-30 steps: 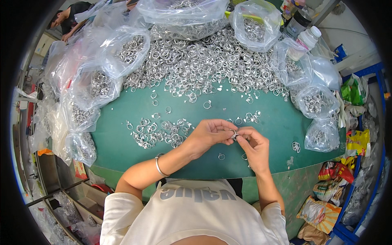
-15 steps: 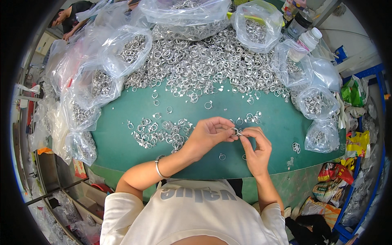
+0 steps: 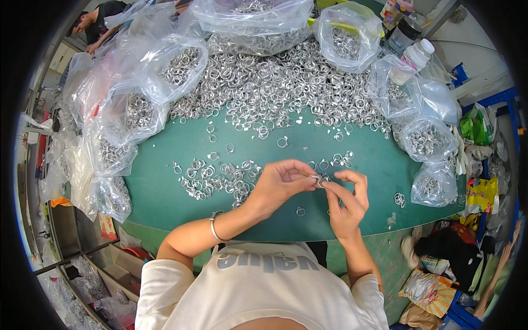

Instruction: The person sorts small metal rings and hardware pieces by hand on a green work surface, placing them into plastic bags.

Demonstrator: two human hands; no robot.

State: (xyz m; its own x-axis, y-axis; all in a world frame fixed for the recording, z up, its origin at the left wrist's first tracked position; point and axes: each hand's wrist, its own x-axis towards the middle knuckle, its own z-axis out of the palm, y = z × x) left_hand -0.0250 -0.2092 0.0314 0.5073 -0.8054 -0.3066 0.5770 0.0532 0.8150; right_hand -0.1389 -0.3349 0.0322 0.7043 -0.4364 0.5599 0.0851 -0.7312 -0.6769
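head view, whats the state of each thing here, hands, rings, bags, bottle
left hand: fingertips pinched on a small metal ring
right hand: pinching the same ring
small pile of rings: loose on the green table
big heap of rings: spread loose
plastic bags: open, holding rings
white bottle: capped, upright

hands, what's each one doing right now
Left hand: fingertips pinched on a small silver metal ring.
Right hand: fingertips pinched on the same ring.

A green desk (image 3: pixel 165 192) carries a wide heap of metal rings (image 3: pixel 275 88). Clear bags of rings (image 3: pixel 176 69) line its edges. A smaller ring cluster (image 3: pixel 220 179) lies nearer.
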